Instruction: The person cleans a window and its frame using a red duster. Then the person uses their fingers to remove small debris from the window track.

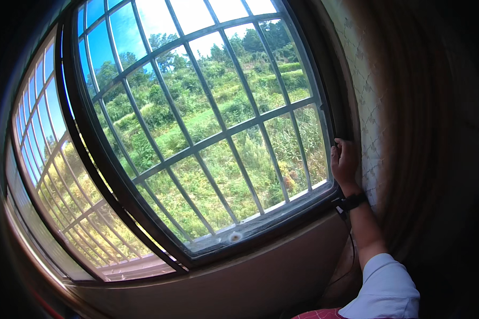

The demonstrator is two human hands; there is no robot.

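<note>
The right hand [344, 162] is curling its fingers around the dark metal-framed sliding window sash [332, 127] at three o'clock; it looks heavy, rigid, glass fragile, best gripped by that upright edge.

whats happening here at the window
A person stands at a large barred window. Their right hand grips the right edge of the dark window frame, where it meets the patterned wall; a black band sits on that wrist. The left hand is out of view. Behind the metal bars lie green fields and blue sky, and the sill runs below.
</note>
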